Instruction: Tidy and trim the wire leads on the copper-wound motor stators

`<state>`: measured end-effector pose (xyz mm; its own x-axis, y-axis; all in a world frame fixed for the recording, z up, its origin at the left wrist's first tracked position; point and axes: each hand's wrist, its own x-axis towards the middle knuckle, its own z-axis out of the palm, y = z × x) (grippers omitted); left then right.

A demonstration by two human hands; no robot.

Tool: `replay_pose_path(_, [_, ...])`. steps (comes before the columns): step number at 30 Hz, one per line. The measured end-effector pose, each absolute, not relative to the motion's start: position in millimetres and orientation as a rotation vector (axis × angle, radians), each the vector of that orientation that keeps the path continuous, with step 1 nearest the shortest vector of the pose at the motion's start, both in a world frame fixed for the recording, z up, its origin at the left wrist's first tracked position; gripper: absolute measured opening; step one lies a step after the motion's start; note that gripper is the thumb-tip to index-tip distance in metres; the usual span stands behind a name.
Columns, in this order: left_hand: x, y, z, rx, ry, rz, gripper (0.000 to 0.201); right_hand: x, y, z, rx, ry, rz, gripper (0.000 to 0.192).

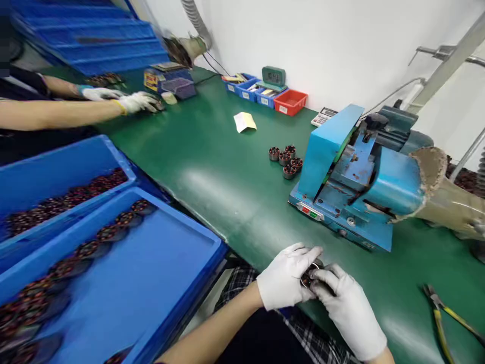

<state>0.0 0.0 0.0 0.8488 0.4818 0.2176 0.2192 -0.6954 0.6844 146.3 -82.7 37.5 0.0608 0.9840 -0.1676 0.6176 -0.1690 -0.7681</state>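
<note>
Both my hands wear white gloves and meet at the near edge of the green table [212, 167]. My left hand [284, 280] and my right hand [346, 308] together grip one small round wound-coil part [309, 275], mostly hidden between the fingers. Several similar coil parts [286, 159] stand in a cluster farther back, just left of a blue benchtop machine [352, 182].
Blue trays [125, 283] with rows of coil parts sit at my left. Yellow-handled pliers [441, 313] lie at the right. A co-worker's gloved hands [125, 100] work at the far left. Small blue and red bins [290, 101], a clock and a calculator line the wall.
</note>
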Motion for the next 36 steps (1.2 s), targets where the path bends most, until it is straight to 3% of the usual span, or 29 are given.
replay_pose_path(3, [5.1,1.9,2.6,2.338,0.504,0.481,0.074,142.2,-76.3,30.1,-1.811,-1.219,1.071,0.014])
replay_pose_path(6, [8.8,1.7,4.1,2.337,0.493,0.491,0.07,148.7,-72.9,26.5,-1.594,-0.663,1.192,0.025])
replay_pose_path(9, [9.7,0.2,4.3,2.342,0.548,0.535,0.067,162.0,-77.7,29.5,-1.318,-0.308,1.018,0.032])
replay_pose_path(12, [6.3,1.6,4.1,2.326,0.596,0.598,0.072,165.1,-88.2,34.2,-1.475,-0.426,0.753,0.024])
replay_pose_path(16, [-1.4,8.8,3.6,2.308,0.428,0.487,0.074,142.8,-94.5,35.0,-1.903,-1.206,0.776,0.018])
replay_pose_path(19, [-3.5,11.7,3.4,2.316,0.437,0.433,0.075,127.2,-88.7,32.3,-2.068,-1.453,0.728,0.017])
replay_pose_path(23, [-0.2,8.5,1.9,2.344,0.487,0.461,0.074,131.6,-81.9,22.5,-1.805,-1.086,1.059,0.014])
replay_pose_path(26, [3.6,4.4,-1.6,2.36,0.514,0.542,0.073,148.1,-85.6,17.2,-1.555,-0.679,1.25,0.025])
replay_pose_path(32, [6.8,3.5,-4.6,2.313,0.615,0.66,0.086,174.8,-98.5,21.0,-1.327,-0.246,0.839,0.025])
replay_pose_path(36, [-0.3,8.1,-1.9,2.29,0.484,0.593,0.086,152.4,-90.4,12.0,-1.617,-0.595,0.954,0.029])
